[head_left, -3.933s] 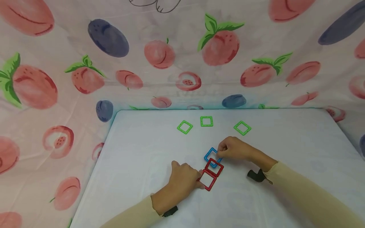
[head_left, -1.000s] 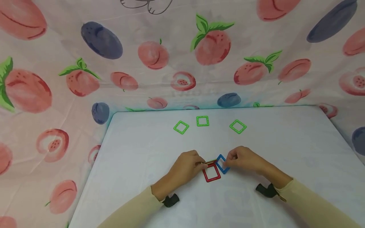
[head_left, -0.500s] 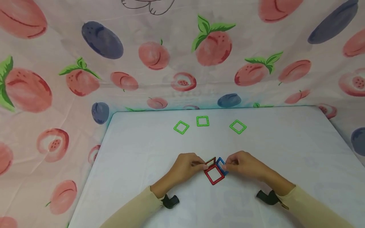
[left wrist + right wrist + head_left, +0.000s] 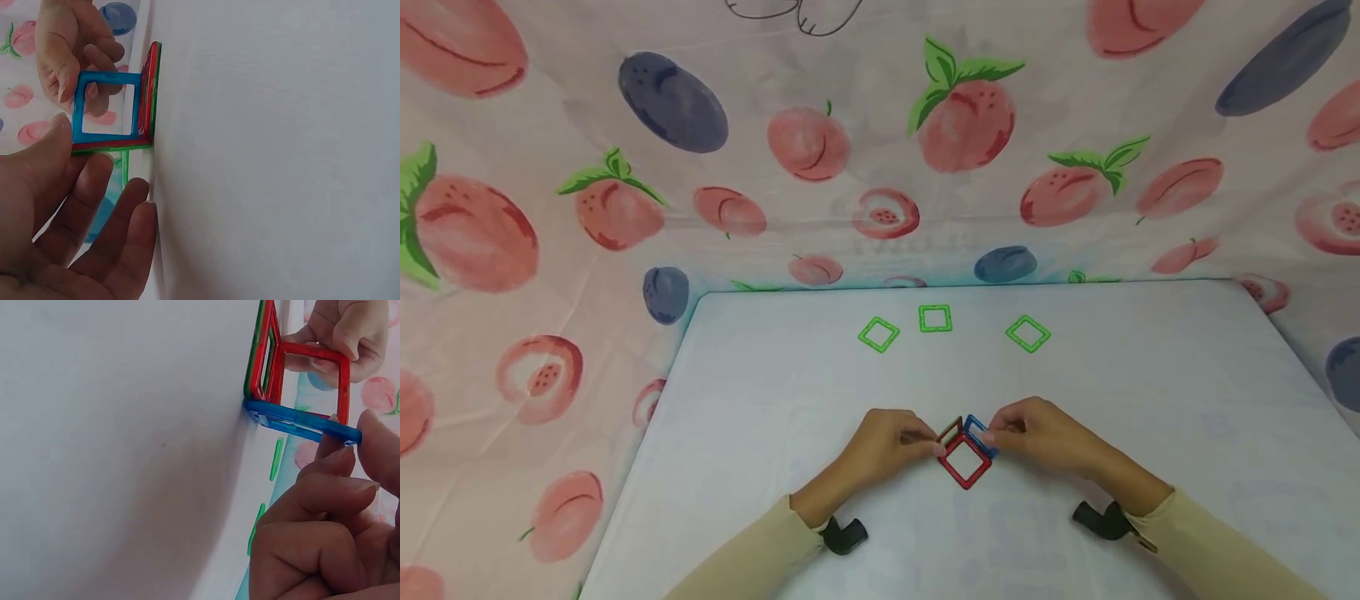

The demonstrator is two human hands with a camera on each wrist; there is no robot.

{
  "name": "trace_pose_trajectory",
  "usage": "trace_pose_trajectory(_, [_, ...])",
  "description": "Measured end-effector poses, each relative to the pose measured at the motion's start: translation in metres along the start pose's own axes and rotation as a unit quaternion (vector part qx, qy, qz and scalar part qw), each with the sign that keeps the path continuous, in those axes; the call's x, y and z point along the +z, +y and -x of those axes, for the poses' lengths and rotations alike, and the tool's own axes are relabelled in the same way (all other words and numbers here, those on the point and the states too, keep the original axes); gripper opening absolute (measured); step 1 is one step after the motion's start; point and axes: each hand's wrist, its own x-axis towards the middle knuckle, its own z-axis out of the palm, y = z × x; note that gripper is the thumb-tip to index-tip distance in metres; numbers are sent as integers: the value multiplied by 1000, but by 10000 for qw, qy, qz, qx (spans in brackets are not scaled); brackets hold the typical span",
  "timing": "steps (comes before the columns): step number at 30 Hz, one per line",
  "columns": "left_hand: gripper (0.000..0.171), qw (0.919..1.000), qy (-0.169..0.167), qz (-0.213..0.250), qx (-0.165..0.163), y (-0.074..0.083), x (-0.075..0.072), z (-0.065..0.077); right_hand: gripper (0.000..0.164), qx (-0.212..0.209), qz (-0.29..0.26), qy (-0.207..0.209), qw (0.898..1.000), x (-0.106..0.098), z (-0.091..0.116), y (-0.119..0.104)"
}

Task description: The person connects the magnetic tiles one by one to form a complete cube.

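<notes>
Square magnetic tiles with hollow frames are joined at the table's middle. One red tile [image 4: 952, 473] lies flat, a green layer under it in the wrist views. From its back left side stands a second red tile [image 4: 344, 387], also green on its outer side, its edge pinched between thumb and fingers of my left hand [image 4: 891, 442]. A blue tile [image 4: 109, 78] stands along the back right side, meeting the upright red one at the corner. My right hand [image 4: 1045, 433] pinches the blue tile's outer edge with thumb and fingers.
Behind the hands, three green square tiles lie apart on the white table [image 4: 760, 375]: a left one [image 4: 868, 327], a middle one [image 4: 935, 307] and a right one [image 4: 1037, 325]. A fruit-print cloth [image 4: 820, 200] hangs along the back and left.
The blue tile, first lying partly under a red one, was lifted and brought upright beside the flat red tile. The second red tile has been folded up. The flat one has turned.
</notes>
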Motion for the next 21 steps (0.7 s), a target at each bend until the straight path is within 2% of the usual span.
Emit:
trace_pose_trajectory(9, [11, 9989, 76, -224, 405, 1, -2, 8, 15, -523, 384, 182, 9977, 8, -14, 0])
trace_pose_trajectory(16, [12, 9973, 265, -506, 468, 1, -7, 8, 10, -684, 650, 520, 9942, 13, -34, -7])
trace_pose_trajectory(21, [12, 9978, 220, -469, 408, -3, -9, 10, 8, -832, 796, 563, 9918, 14, -39, -8])
